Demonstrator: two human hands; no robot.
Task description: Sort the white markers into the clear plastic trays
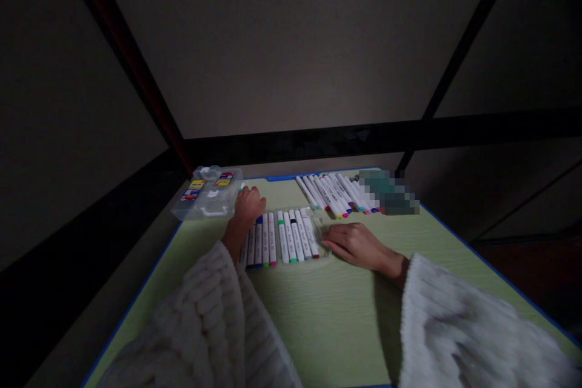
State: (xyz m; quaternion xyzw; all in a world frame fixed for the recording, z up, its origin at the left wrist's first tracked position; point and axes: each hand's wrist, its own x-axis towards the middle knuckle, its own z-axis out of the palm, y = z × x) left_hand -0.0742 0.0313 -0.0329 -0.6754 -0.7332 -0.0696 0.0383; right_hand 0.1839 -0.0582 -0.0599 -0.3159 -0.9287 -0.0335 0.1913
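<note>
A clear plastic tray (pixel 324 251) lies on the table, holding a row of white markers (pixel 294 239) with coloured ends. Over the tray's far left part, my left hand (pixel 250 205) has its fingers curled. A small pale green end of what looks like a marker (pixel 242 186) sticks out beside its knuckles; the rest is hidden by the hand. My right hand (pixel 354 244) is at the tray's right side, fingers together and thumb below, pinching the tray's edge. Some markers at the left end are partly covered by my left wrist and sleeve.
A clear plastic case (pixel 213 203) with colourful labels lies at the table's far left. Several loose white markers (pixel 334 194) are spread at the back right, beside a blurred-out dark green item (pixel 388 192). The pale green table (pixel 318 321) has a blue edge, with a wall behind.
</note>
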